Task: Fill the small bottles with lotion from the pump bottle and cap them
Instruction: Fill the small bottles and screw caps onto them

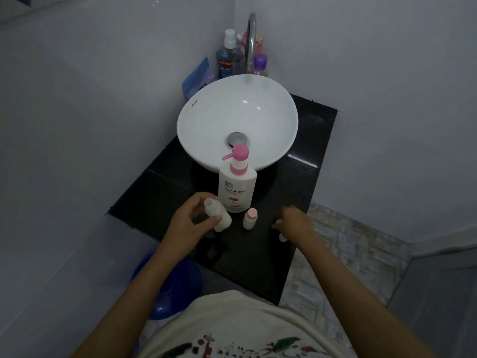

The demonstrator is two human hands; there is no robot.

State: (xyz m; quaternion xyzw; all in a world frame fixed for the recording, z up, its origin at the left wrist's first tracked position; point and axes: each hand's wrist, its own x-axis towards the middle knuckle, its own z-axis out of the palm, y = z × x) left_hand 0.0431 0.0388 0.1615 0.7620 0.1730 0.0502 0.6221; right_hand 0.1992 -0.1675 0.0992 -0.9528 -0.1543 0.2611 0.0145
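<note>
1. Tipping is the risk: the left hand (192,223) pinches an uncapped small bottle (218,215) at 7 o'clock of the pump bottle (237,188), so lotion could spill.
2. Its mouth points toward 11 o'clock, long axis tilted.
3. The right hand (294,224) pinches a small white cap (278,225), which could drop; the capped bottle (249,219) stands upright.

"Shokubutsu" reads in dark letters across the white pump bottle (237,188) standing at the front of the black counter (317,140), with smaller print beneath too fine to read. "Colgate Plax" shows partly on the blue mouthwash bottle (228,59) at the back corner. A small brand mark, illegible, sits on the basin's rim (195,102).
</note>
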